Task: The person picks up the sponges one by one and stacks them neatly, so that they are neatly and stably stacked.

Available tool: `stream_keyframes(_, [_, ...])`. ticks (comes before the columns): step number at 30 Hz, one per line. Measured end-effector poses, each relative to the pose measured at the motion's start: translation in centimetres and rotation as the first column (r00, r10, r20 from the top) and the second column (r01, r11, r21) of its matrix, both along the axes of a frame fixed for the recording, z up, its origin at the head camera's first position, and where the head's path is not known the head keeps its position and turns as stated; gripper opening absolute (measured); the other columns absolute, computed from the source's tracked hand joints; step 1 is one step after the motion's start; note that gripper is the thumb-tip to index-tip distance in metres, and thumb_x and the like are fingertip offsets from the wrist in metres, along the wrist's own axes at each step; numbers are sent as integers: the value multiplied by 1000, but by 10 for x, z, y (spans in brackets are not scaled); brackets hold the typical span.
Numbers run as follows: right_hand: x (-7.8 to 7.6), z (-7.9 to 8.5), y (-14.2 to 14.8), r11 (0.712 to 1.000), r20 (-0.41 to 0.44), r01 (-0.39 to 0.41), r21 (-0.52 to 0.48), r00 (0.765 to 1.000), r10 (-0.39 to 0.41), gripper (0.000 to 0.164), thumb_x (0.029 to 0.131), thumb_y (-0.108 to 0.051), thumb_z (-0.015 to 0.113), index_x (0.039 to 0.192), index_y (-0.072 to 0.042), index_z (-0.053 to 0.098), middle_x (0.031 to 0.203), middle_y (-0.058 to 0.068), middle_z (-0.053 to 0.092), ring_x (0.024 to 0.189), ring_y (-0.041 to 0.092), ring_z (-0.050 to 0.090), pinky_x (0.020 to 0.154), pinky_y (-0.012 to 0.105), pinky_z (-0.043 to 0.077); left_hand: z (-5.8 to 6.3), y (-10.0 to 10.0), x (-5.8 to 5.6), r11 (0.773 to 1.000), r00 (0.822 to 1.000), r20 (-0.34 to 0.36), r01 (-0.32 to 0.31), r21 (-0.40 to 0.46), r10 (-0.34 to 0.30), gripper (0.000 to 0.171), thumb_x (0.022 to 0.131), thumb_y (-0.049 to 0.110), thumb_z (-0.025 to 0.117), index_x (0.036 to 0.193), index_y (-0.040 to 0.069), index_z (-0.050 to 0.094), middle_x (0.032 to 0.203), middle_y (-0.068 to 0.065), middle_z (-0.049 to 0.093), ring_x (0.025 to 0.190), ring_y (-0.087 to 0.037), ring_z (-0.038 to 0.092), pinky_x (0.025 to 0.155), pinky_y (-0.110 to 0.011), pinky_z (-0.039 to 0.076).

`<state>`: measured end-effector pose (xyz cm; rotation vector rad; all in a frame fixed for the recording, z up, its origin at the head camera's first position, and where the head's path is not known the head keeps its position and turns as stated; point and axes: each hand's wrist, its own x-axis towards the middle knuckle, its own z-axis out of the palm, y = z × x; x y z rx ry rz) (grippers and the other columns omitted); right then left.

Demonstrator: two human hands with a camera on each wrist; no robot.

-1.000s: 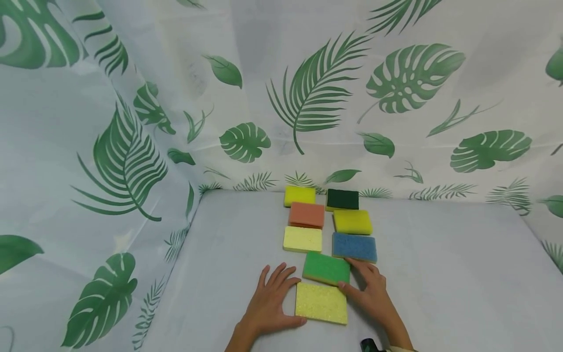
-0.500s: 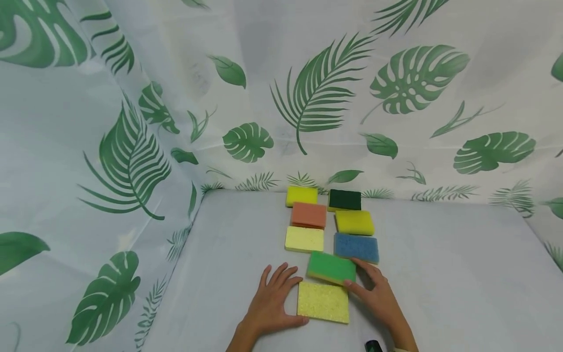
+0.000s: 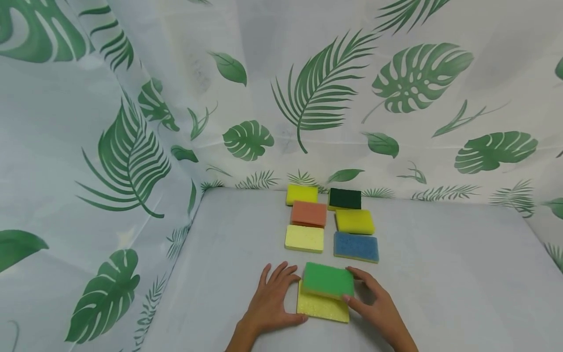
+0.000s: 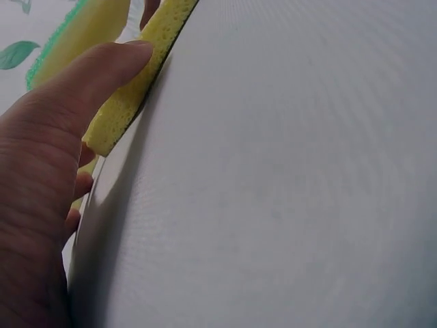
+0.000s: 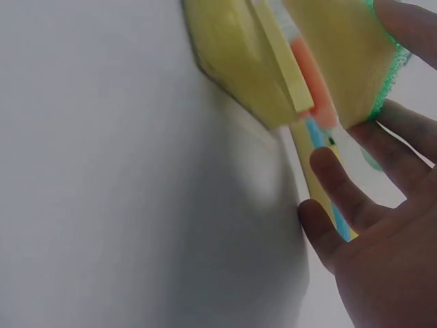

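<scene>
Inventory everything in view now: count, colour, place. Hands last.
Table: 1, pale grey, lower half of head view
Leafy sheeting: count unclear, white and green, behind and left
Front sponge: 1, yellow, nearest the person
Raised sponge: 1, green over yellow, above front sponge
Pale sponge: 1, pale yellow, left column, near
Orange sponge: 1, orange, left column, middle
Far sponge: 1, yellow, left column, far
Blue sponge: 1, blue top, right column, near
Middle sponge: 1, yellow, right column, middle
Dark sponge: 1, dark green over yellow, right column, far
Left hand: 1, bare, gripping front sponge's left end
Right hand: 1, bare, holding raised sponge's right end
</scene>
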<state>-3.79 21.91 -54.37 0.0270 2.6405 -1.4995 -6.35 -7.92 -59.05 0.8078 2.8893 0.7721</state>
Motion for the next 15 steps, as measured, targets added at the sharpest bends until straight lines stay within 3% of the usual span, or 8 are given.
stream_keyframes(8, [13, 0, -13, 1000, 17, -20, 12, 1000, 20, 71, 90, -44, 88, 150, -20, 61, 143, 0, 64, 136, 27, 55, 116, 62, 43, 0, 2, 0, 1000, 1000, -17, -8, -11, 8, 85, 83, 85, 65, 140, 22, 59, 164, 7, 45, 159, -20, 27, 129, -62, 16])
stream_keyframes(15, [18, -9, -13, 999, 78, -51, -4, 996, 51, 75, 88, -46, 89, 151, -19, 60, 154, 9, 57, 149, 40, 44, 122, 66, 34, -1, 1, 0, 1000, 1000, -28, -13, -19, 12, 83, 83, 83, 68, 139, 23, 59, 164, 8, 45, 159, -19, 28, 129, -61, 17])
